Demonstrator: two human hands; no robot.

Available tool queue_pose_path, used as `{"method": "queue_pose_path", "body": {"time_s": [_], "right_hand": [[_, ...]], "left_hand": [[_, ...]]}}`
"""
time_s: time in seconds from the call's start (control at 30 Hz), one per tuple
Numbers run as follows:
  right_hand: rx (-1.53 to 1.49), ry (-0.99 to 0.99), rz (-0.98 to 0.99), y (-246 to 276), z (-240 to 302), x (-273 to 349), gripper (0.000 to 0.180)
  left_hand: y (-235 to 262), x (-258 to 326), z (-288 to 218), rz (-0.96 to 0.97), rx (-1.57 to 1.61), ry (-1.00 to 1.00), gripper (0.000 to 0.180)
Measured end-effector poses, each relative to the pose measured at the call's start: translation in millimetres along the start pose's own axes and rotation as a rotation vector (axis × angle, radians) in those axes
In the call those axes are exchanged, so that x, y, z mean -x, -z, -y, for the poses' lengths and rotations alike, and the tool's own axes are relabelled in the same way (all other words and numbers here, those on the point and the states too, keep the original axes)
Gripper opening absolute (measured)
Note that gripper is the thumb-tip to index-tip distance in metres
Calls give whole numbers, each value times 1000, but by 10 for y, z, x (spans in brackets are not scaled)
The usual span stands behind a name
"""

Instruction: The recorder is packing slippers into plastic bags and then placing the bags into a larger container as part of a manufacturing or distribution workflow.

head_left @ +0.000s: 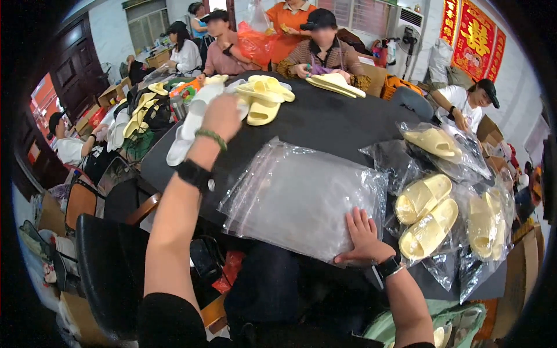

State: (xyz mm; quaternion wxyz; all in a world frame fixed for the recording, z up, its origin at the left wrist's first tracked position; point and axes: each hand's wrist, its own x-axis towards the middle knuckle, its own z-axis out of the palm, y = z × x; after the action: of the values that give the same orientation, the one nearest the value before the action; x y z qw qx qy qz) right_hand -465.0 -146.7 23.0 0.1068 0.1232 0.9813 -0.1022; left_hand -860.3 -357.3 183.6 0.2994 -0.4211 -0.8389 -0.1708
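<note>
My right hand (366,239) lies flat, fingers spread, on the near right part of a stack of clear plastic bags (301,194). My left hand (222,119) reaches out over the far left of the table beside white slippers (184,132). Its fingers curl away from view, so I cannot tell whether it grips one. Just right of it, yellow slippers (262,111) lie piled together. On the right side of the table, a pair of yellow slippers (428,216) rests in clear plastic, with another bagged pair (486,226) beside it and a bagged yellow slipper (434,143) farther back.
Several people sit or stand around the black table (301,124). Across from me a person handles something near yellow slippers (336,84). A black chair (107,261) stands at my left. A green sack (470,319) sits below the table's right edge.
</note>
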Motion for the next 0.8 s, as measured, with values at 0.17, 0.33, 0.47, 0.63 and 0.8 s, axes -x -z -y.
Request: {"method": "queue_pose_path", "body": {"time_s": [0.17,0.33,0.47,0.63,0.8], "right_hand": [[-39,-3,-9,157,84,-3,135],[-116,67,-123,82,59,0,130],[-350,130,-291,157,-106,178,100],[113,-76,-1009,875,-438,704,75],[299,-657,-650,998,-826,1059,99]], "left_hand": [[-245,800,-1436,283,269,-308,23],[-513,1403,-2235,481,365,-383,24],[-697,1590,-2395,609,317,-307,27],[-595,1602,-2470,655,306,-325,30],[-614,1646,-2398,660,310,-296,30]]}}
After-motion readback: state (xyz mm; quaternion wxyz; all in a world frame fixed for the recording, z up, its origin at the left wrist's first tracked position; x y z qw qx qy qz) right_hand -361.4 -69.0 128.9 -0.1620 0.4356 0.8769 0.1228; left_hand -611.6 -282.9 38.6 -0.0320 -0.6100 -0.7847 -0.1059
